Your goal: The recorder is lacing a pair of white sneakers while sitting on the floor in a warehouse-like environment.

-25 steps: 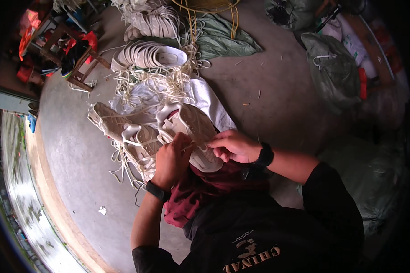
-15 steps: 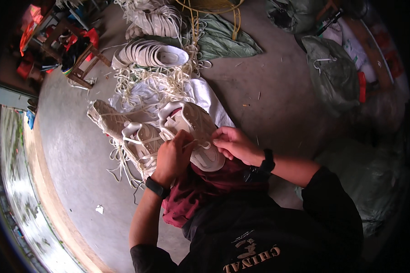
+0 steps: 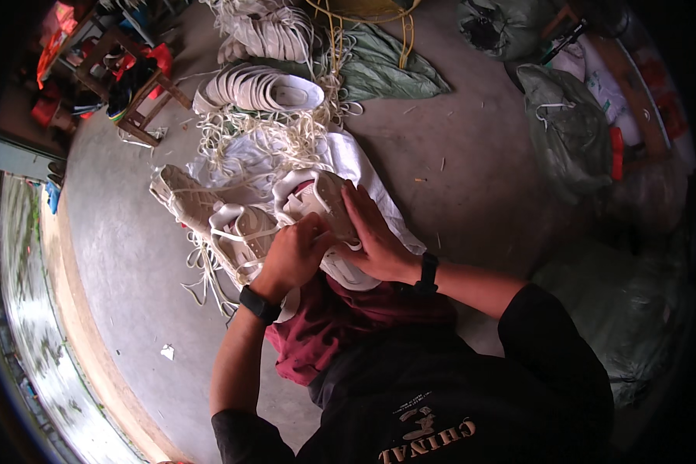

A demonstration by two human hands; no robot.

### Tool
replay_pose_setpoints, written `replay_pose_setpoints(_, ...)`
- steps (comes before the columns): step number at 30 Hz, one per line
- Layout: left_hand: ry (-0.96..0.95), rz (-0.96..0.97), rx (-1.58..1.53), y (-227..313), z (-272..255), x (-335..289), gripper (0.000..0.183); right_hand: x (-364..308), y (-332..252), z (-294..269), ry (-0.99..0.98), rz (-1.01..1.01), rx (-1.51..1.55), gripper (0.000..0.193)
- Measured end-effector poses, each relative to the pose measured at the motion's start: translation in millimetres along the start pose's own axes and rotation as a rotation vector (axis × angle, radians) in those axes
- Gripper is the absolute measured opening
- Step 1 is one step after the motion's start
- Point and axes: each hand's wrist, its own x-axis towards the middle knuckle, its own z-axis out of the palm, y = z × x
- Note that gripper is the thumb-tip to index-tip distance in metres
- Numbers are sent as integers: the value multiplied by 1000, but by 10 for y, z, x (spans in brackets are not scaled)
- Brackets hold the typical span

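Observation:
A beige sneaker (image 3: 334, 203) with a pale padded collar rests on my lap, its toe toward me. My left hand (image 3: 295, 249) is closed over the lacing, fingers pinched on a shoelace that they largely hide. Along the right side of that sneaker lies my right hand (image 3: 379, 246), fingers stretched out flat and the thumb reaching toward the left hand. A short loop of white lace shows by the right thumb. Left of it sits a second beige sneaker (image 3: 243, 232) with loose laces, partly behind my left hand. A third sneaker (image 3: 185, 193) lies farther left.
Beyond the sneakers, a tangle of cream laces (image 3: 263, 131) lies on a white sack (image 3: 363, 174). Behind it is a row of nested beige shoe uppers (image 3: 247, 89). A wooden stool (image 3: 151, 108) stands far left; green bags (image 3: 564, 124) lie at right.
My right hand has gone from pinching the lace to lying flat along the sneaker's side. The left hand has shifted slightly, staying closed at the lacing.

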Motion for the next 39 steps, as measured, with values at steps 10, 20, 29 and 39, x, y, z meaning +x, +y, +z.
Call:
replay_pose_setpoints(10, 134, -103, 429, 261, -353, -275, 14, -19, 11, -77, -64, 28, -46, 90)
replay_pose_setpoints(20, 34, -9, 290, 535, -48, -184, 24, -57, 15, -175, -71, 55, -33, 90)
replay_pose_setpoints(29, 0, 170, 532, 588, 40, -125, 32, 6, 26, -236, -66, 29, -59, 86)
replay_pose_setpoints(39, 49, 176, 493, 632, 112, -75, 22, -112, 43, -296, -56, 22, -58, 87)
